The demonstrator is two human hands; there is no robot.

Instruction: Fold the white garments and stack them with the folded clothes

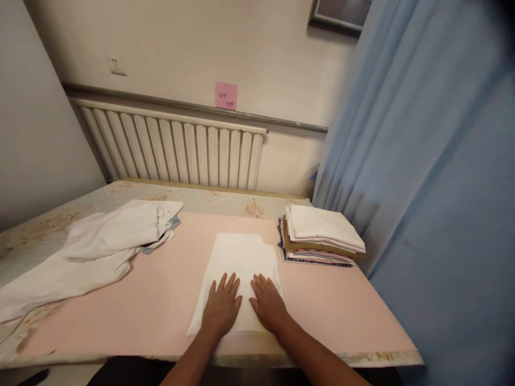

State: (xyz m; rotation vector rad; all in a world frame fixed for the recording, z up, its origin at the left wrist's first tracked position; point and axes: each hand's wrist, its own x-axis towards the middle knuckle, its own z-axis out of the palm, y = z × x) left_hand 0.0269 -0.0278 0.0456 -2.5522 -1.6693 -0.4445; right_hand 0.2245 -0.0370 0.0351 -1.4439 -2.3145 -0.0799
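A white folded cloth (241, 257) lies flat on the pink sheet (161, 300) in front of me. My left hand (222, 304) rests palm down on its lower left part, fingers spread. On the lower right part lies my right hand (267, 304), also flat with the fingers stretched out. Neither hand grips anything. The cloth's upper right corner looks stepped, with layers of uneven outline. Its near edge is partly covered by my wrists.
A stack of folded cloths (324, 228) sits at the right, white on top. Loose white garments (108, 241) are heaped at the left. A blue curtain (434, 161) hangs along the right side. Behind the flowered cover (217, 198) stands a radiator (177, 147).
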